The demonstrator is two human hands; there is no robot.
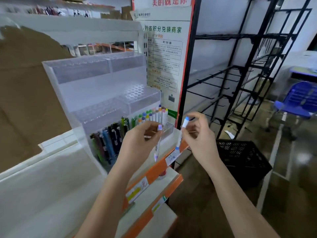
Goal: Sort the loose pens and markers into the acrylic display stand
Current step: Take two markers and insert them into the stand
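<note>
Markers, one in each hand, held at centre frame in front of the display stand (96,93). Left hand (142,140) pinches a white marker with purple caps (158,143), fingers curled round the upper barrel; it hangs roughly upright, lower cap just above the orange shelf edge (154,169). Right hand (197,134) grips a white marker with blue caps (181,134) the same way, tilted, upper cap poking above the fingers.

Stand sits on the white shelf, centre left of frame. Bottom tier only is filled: dark and coloured pens (109,136) on its left, a row of white markers with coloured caps (154,115) on its right. Middle and top tiers show bare honeycomb holes.

Handling, judged: markers look light, stiff plastic, smooth barrels, a bit slippery, not fragile. A mid-barrel pinch leaves the lower end free to find a hole. Holes look close-fitting, so each marker probably needs to go in near upright, beside the other markers. Neighbouring caps are crowded; a tilted entry could knock them.

Right of frame: black wire rack (248,66), black crate (240,158) on the floor.
</note>
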